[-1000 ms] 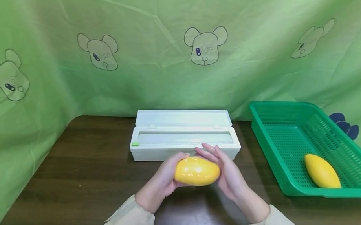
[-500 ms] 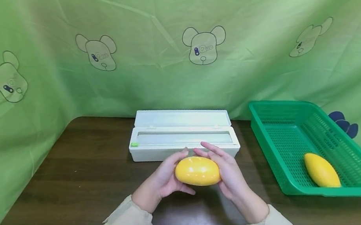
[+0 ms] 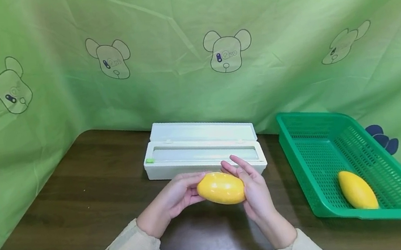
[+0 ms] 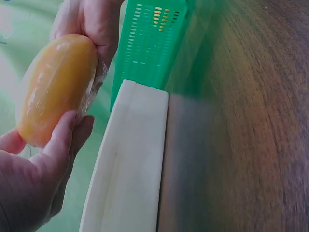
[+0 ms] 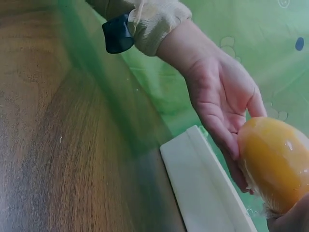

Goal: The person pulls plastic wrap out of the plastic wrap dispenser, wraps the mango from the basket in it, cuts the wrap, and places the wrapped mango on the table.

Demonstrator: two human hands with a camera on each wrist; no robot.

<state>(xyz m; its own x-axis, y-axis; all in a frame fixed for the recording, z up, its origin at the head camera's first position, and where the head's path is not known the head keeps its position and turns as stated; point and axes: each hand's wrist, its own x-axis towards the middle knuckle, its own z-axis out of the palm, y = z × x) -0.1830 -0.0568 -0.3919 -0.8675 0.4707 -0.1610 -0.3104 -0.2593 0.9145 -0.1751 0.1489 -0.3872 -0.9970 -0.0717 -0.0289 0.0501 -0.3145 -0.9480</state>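
Between the two hands, raised over the table, is a yellow mango (image 3: pixel 221 188) with clear plastic film around it. My left hand (image 3: pixel 176 194) pinches its left end between thumb and fingers, as the left wrist view also shows. At the other end my right hand (image 3: pixel 256 191) holds it against the thumb side, with the index finger stretched outward. Loose, crinkled film shows along the underside of the mango (image 5: pixel 275 162) in the right wrist view. Just behind the hands stands a long white cling film dispenser (image 3: pixel 170 172), its lid raised and a roll inside.
On the right a green plastic basket (image 3: pixel 305 180) stands on the brown table (image 3: pixel 80 216), with a second mango (image 3: pixel 356 190) lying in it. Green printed cloth (image 3: pixel 178 84) hangs behind the table and along both sides.
My left hand has opened its thumb away from the mango, then gripped its left end again from farther left. The mango has shifted slightly right; the right hand keeps holding it.
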